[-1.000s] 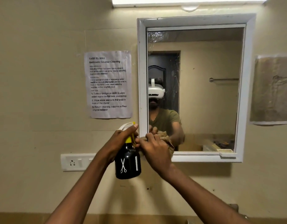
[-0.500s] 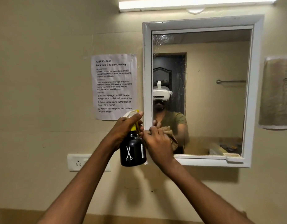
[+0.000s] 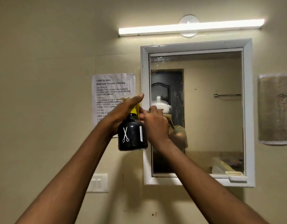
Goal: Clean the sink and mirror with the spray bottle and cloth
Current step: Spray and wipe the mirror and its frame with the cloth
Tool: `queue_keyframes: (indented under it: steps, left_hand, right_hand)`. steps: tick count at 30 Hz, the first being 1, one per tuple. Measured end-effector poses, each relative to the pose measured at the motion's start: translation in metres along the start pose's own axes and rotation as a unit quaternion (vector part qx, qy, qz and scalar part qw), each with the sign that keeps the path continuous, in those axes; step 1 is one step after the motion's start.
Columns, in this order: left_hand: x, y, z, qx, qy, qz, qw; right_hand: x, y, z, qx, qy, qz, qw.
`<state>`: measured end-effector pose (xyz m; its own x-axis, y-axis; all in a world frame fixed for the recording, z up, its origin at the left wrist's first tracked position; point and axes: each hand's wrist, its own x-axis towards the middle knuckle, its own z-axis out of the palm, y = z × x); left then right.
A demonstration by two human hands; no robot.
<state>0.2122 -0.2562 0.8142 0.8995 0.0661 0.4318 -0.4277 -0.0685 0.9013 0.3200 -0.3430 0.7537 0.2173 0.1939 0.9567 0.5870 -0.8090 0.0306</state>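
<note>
While the left hand (image 3: 123,110) keeps its grip round the neck of the spray bottle (image 3: 132,135), index finger laid straight over the pump head, I'm watching the right hand (image 3: 155,125) crowd in right against it, fingers curled. A scrap of tan cloth (image 3: 169,119) peeks out beyond those knuckles, so I read that hand as clutching the cloth, though most of it is hidden behind the hand. Both hands hang in front of the mirror (image 3: 212,110), at the left edge of its white frame (image 3: 145,78), around mid-height. The sink is out of view, below.

Here's what worries me. The nozzle is buried between the two hands, and I can't tell which way it faces. Squeeze now and the spray may land on the right hand's knuckles or on the paper notice (image 3: 110,91) taped just left of the frame, not on the glass. The bottle's black body looks smooth; with only the neck held, a wet palm could let it twist or drop. The right hand seems to be fiddling at the yellow trigger, and a bunched cloth there could snag it. Streaks and droplets show in the mirror's upper left corner, so, by my judgement, wiping is far from finished.
</note>
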Motion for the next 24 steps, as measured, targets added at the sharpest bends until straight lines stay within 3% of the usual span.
queue_keyframes:
  steps: [8, 14, 17, 21, 24]
  left_hand:
    - [0.002, -0.016, -0.006, 0.006, 0.024, -0.048, 0.999]
    - [0.009, -0.003, -0.006, -0.016, 0.012, -0.008, 1.000]
    - [0.013, 0.007, -0.004, -0.010, -0.003, 0.020, 1.000]
    - [0.015, 0.014, -0.006, -0.043, 0.010, -0.028, 0.999]
    - [0.015, 0.014, -0.006, -0.039, 0.027, -0.014, 0.999]
  right_hand:
    - [-0.052, 0.002, 0.006, -0.030, -0.082, -0.052, 0.995]
    - [0.024, 0.006, -0.018, 0.004, 0.014, -0.028, 1.000]
    - [0.051, 0.002, -0.022, 0.005, 0.025, 0.007, 1.000]
    - [0.011, 0.001, -0.008, 0.002, 0.019, -0.010, 1.000]
    - [-0.018, 0.003, 0.001, 0.008, -0.012, -0.052, 0.999]
